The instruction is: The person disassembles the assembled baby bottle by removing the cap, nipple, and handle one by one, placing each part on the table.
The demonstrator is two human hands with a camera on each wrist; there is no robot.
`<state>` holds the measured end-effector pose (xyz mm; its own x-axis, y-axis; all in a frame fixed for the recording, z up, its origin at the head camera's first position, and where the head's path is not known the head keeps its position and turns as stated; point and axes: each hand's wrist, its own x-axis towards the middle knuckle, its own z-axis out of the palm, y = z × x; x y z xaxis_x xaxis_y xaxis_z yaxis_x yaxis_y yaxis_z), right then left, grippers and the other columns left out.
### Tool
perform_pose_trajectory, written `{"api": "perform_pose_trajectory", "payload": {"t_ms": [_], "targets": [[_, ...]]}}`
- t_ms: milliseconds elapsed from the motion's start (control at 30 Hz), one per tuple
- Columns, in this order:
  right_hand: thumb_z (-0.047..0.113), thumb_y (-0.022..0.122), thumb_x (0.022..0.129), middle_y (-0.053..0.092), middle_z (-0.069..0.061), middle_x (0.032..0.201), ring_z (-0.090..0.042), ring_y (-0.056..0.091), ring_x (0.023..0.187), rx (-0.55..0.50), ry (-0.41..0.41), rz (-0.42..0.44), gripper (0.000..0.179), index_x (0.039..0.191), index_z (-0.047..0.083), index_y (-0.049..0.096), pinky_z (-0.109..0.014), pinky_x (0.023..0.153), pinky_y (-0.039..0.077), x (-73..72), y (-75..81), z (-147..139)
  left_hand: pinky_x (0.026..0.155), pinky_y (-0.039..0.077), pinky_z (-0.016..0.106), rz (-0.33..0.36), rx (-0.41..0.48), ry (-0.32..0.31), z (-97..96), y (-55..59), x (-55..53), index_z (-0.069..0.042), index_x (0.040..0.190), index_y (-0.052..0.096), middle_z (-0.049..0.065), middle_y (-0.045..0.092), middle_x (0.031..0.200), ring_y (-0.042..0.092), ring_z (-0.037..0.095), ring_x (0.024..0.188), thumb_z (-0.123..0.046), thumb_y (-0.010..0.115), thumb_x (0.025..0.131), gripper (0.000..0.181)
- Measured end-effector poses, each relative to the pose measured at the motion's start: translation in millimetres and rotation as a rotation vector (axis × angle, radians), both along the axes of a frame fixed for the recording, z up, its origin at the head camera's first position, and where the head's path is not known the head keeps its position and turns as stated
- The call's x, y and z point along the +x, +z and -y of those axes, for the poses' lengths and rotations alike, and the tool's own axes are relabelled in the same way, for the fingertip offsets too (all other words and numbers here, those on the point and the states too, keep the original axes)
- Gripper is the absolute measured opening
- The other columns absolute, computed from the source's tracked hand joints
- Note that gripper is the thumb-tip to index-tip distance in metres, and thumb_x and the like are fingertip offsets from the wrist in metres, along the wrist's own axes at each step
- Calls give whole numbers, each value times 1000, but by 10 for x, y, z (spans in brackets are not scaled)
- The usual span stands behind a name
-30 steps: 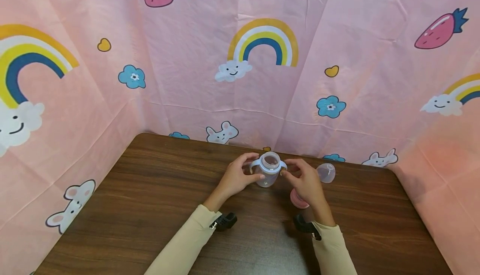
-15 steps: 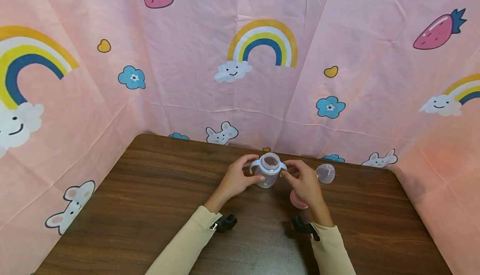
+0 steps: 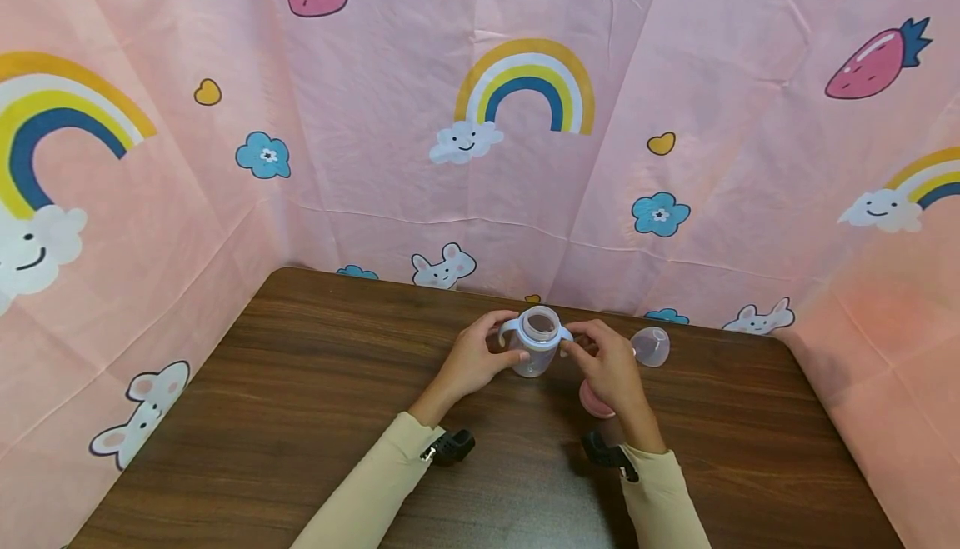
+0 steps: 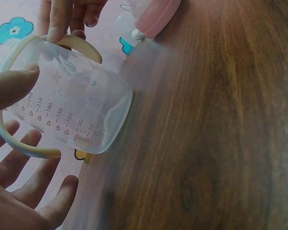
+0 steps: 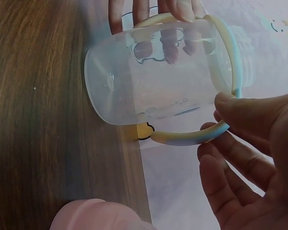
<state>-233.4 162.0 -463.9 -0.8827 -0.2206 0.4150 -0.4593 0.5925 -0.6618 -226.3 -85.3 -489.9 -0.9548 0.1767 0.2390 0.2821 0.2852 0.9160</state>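
Observation:
A clear baby bottle (image 3: pixel 534 361) with an open neck stands upright near the back of the table. Around its shoulder runs a pale blue and yellow two-handled ring (image 5: pixel 182 138). My left hand (image 3: pixel 471 361) holds the bottle from the left, thumb on its front and fingers around the left handle. From the right, my right hand (image 3: pixel 613 366) pinches the ring where the right handle begins. Red volume marks show on the bottle wall (image 4: pixel 62 108) in the left wrist view. Partly behind my right wrist lies a pink bottle collar (image 3: pixel 595 400).
A clear dome cover (image 3: pixel 652 347) sits to the right of my right hand, near the back edge. The dark wooden table (image 3: pixel 337 382) meets a pink printed cloth (image 3: pixel 375 157) at the back and sides. Black wrist cameras (image 3: pixel 452 445) stick out below my hands.
Both hands keep their hold on the bottle, which stays in nearly the same place. The collar and dome cover have not moved.

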Motion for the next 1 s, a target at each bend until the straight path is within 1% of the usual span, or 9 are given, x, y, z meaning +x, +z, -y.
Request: {"api": "perform_pose_trajectory", "payload": {"t_ms": [133,333,600,767,1000], "targets": [[3,86,95,76,-7,101,-26,75,86,1,2,-10,19,114,3,81,-38,77,63,13,14,-2,113,50,59,-8,-5,1,0,-2,0,-6,148,63,13,67,147,64,37,136,-13,91,94,61],[1,87,94,77,-9,102,-30,76,88,7,1,-16,21,114,1,81,-42,78,64,3,18,1,109,53,56,-6,-19,3,2,0,0,-6,149,63,12,69,143,65,34,128,-14,91,94,61],[1,88,93,78,-8,101,-29,76,86,1,2,-47,22,114,2,81,-40,76,64,-7,15,-8,104,56,52,4,-29,10,8,-14,-5,-8,148,64,10,69,139,65,30,119,-15,91,94,61],[1,88,92,77,-8,100,-29,76,84,1,-5,-69,22,113,2,81,-40,75,64,0,36,0,104,56,53,18,-19,13,11,-18,-8,-9,148,63,10,69,137,66,30,119,-16,92,93,62],[1,88,93,77,-8,97,-28,76,85,-8,-12,-57,21,112,1,81,-42,76,65,18,83,10,104,57,54,35,-13,13,9,-9,-10,-9,150,61,11,68,139,67,33,121,-16,92,94,65]]}}
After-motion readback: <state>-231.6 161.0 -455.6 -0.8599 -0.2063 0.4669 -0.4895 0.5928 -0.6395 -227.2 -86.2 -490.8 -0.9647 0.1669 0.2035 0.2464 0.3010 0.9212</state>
